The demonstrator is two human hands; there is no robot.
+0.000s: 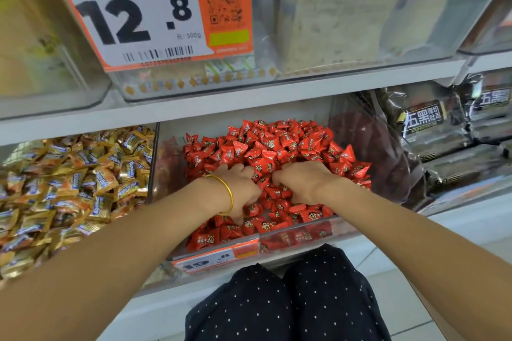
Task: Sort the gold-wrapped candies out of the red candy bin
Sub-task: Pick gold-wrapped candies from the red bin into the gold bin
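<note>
A clear bin (pixel 299 232) on the lower shelf holds a heap of red candies (pixel 266 147). Both my hands are dug into the heap near its front. My left hand (pixel 238 188), with a gold bangle on the wrist, has its fingertips buried among the wrappers and its thumb pointing back toward me. My right hand (pixel 302 183) sits just to its right, knuckles up, fingers curled down into the red candies. I see no gold wrapper in the red heap. The gold-wrapped candies (pixel 69 188) fill the bin to the left.
A clear divider wall (pixel 153 163) separates the gold and red bins. Dark packaged goods (pixel 432 130) lie to the right. An upper shelf (pixel 221 102) with clear bins and a large price sign (pixel 144 8) overhangs the candy. A small price tag (pixel 216 257) hangs on the red bin's front.
</note>
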